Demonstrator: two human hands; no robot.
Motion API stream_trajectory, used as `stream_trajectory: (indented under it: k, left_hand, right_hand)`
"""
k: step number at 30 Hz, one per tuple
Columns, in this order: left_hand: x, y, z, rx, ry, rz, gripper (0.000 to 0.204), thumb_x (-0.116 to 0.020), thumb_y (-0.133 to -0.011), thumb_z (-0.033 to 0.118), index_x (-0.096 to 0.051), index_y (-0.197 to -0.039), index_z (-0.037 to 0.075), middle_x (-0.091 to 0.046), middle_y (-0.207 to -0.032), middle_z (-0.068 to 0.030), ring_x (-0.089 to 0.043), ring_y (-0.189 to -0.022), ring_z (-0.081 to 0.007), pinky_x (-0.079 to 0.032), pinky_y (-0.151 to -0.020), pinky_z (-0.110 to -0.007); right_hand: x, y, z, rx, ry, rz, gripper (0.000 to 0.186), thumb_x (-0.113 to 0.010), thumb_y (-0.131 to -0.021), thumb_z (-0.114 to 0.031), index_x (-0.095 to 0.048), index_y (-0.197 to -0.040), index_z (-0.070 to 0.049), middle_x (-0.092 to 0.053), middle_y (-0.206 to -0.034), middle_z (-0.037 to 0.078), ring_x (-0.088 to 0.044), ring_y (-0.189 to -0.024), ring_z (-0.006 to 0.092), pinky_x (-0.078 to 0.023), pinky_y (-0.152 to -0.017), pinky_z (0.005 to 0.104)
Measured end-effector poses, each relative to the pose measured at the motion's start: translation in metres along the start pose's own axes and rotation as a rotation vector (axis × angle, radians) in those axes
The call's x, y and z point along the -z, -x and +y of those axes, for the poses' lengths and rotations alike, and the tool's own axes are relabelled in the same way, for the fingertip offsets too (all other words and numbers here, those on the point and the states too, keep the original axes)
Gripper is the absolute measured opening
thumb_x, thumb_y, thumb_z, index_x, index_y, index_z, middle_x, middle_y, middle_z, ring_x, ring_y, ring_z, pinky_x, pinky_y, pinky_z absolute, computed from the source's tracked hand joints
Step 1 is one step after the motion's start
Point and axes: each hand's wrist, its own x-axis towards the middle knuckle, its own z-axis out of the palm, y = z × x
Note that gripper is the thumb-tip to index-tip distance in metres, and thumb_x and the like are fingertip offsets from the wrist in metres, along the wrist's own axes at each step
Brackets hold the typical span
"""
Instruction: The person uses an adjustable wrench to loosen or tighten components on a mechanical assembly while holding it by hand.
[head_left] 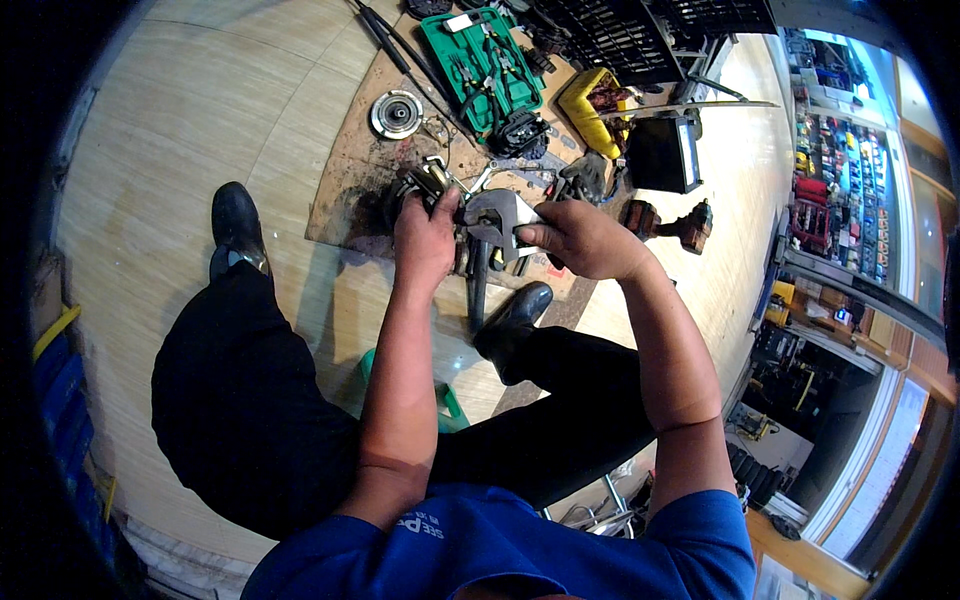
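My right hand point(588, 240) is closed around a grey adjustable wrench point(492, 212), its wide jaw pointing left. Close beside that jaw, my left hand point(424, 238) grips a dark and silvery metal part point(432, 178); its exact kind is unclear and the fingers hide some of it. Below the wrench jaw a dark rod point(478, 285) slants downward, and I cannot tell what it belongs to. Both hands are over a stained cardboard sheet point(345, 190) on the floor. Beyond my left hand lies a round metal disc-shaped part point(397, 114).
A green tool case point(438, 45) with pliers lies at the far side. Near it are a yellow container point(580, 112), a black box point(662, 155), black crates point(610, 40) and a cordless power tool point(692, 228). My shoes point(237, 222) flank the work. Stocked shelves point(840, 190) stand right.
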Motion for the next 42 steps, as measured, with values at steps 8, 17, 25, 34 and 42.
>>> stream_trajectory:
  k: [8,17,25,34,42]
  left_hand:
    - [-0.002,-0.004,-0.014,-0.076,0.039,0.018,0.041,-0.064,-0.093,0.033,-0.059,-0.109,-0.004,-0.066,-0.104,-0.0260,-0.062,-0.100,-0.0414,-0.046,-0.087,-0.045]
    - [-0.006,-0.006,-0.018,-0.114,0.033,0.046,0.042,-0.064,-0.093,0.034,-0.060,-0.109,-0.004,-0.067,-0.102,-0.0250,-0.063,-0.099,-0.0417,-0.047,-0.085,-0.046]
    - [-0.002,0.001,-0.005,-0.074,0.019,0.020,0.039,-0.064,-0.093,0.033,-0.060,-0.107,-0.003,-0.067,-0.099,-0.0239,-0.064,-0.096,-0.0405,-0.047,-0.083,-0.045]
    - [-0.004,-0.002,-0.019,-0.048,0.081,0.035,0.041,-0.065,-0.092,0.034,-0.060,-0.108,-0.003,-0.067,-0.098,-0.0245,-0.064,-0.095,-0.0409,-0.047,-0.083,-0.045]
    - [-0.016,-0.016,-0.044,0.005,0.204,0.011,0.043,-0.065,-0.092,0.036,-0.061,-0.106,-0.004,-0.069,-0.099,-0.0212,-0.065,-0.091,-0.0359,-0.048,-0.082,-0.042]
  right_hand:
    - [0.001,-0.002,0.000,-0.004,-0.012,-0.025,0.039,-0.057,-0.098,-0.036,-0.062,-0.096,0.002,-0.060,-0.068,0.011,-0.057,-0.063,0.0193,-0.046,-0.061,0.0361]
    - [0.001,-0.004,0.002,0.007,-0.003,-0.028,0.036,-0.056,-0.098,-0.034,-0.062,-0.096,0.002,-0.059,-0.068,0.013,-0.057,-0.063,0.0208,-0.046,-0.061,0.0369]
    - [-0.007,0.004,-0.007,-0.152,-0.089,-0.012,0.042,-0.056,-0.098,-0.039,-0.061,-0.091,0.002,-0.058,-0.066,0.010,-0.055,-0.057,0.0171,-0.045,-0.056,0.0349]
    - [-0.051,0.033,-0.047,-0.507,-0.817,-0.012,0.036,-0.054,-0.100,-0.035,-0.055,-0.104,0.000,-0.055,-0.071,0.004,-0.053,-0.053,0.0126,-0.042,-0.047,0.0255]
    - [-0.078,0.035,-0.073,-0.502,-1.340,0.115,0.032,-0.054,-0.100,-0.033,-0.047,-0.104,-0.003,-0.053,-0.071,0.007,-0.053,-0.055,0.0159,-0.045,-0.048,0.0296]
